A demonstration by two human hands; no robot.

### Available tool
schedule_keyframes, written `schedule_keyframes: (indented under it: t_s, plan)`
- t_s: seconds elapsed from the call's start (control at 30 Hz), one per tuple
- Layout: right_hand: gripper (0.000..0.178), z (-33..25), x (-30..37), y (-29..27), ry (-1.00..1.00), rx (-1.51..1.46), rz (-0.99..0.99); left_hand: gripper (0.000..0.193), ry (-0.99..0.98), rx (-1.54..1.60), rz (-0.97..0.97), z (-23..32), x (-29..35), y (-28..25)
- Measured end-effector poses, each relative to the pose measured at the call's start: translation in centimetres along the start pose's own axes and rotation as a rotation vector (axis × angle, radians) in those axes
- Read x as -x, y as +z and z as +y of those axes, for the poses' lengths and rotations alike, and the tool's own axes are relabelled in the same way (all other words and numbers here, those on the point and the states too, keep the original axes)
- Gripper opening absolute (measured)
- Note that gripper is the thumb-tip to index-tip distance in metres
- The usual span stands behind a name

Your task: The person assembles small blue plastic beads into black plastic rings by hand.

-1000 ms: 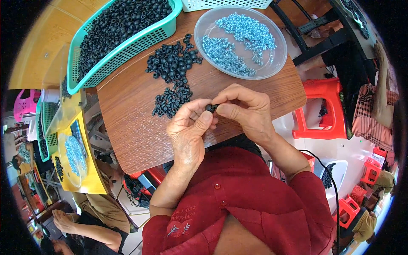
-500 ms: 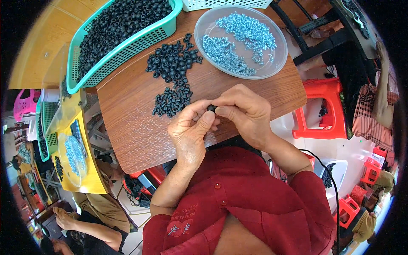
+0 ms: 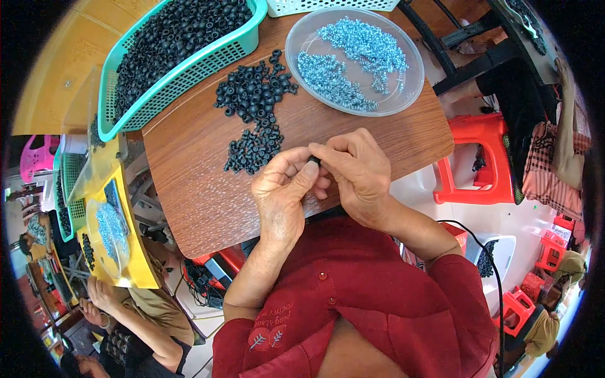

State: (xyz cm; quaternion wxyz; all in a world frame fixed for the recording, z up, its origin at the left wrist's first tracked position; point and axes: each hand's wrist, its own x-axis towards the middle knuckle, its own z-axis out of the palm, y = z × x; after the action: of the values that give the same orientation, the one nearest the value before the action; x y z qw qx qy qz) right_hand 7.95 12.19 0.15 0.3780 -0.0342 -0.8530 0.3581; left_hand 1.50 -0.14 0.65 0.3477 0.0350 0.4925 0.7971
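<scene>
My left hand (image 3: 282, 189) pinches a small round black rubber-like part (image 3: 314, 160) between thumb and fingers, above the near edge of the wooden table (image 3: 195, 195). Close against it, my right hand (image 3: 358, 173) has thumb and forefinger pressed together at the top of that part; whether a tiny piece sits between them is hidden. Left of the hands lies a pile of loose black parts (image 3: 252, 94), larger at the far end and smaller ring-like ones (image 3: 254, 148) nearer. Beyond my right hand stands a clear round tray (image 3: 309, 94) holding small shiny blue springs (image 3: 337, 79).
A teal basket (image 3: 179, 94) full of black parts stands at the far left, a white basket (image 3: 334, 5) at the far edge. On the right is a red stool (image 3: 476, 195). At the left, a co-worker's hands (image 3: 101, 299) are beside a yellow table (image 3: 135, 271).
My right hand has shifted slightly left and turned, its fingertips now over the top of the black part. The left hand keeps its pinch. The co-worker's hands have risen toward the yellow table.
</scene>
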Motion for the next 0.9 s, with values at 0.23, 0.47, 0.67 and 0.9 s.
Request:
schedule_keyframes:
  t_s: [0.23,0.47,0.67,0.9]
  plan:
    - [0.033,-0.3,0.3,-0.3,0.039,-0.054,-0.031,0.015,-0.027,-0.032,-0.010,0.1,-0.2,-0.2]
    - [0.029,-0.2,-0.4,-1.2,0.140,-0.215,-0.087,0.012,-0.032,0.036,-0.015,0.0,-0.1,-0.2]
    - [0.035,-0.2,-1.0,-1.6,0.003,-0.102,-0.168,0.011,-0.014,0.125,0.019,-0.2,-0.4,-0.4]
    - [0.038,0.7,-1.1,-0.7,-0.201,0.098,-0.160,0.011,-0.036,0.065,0.021,-0.1,-0.4,0.3]
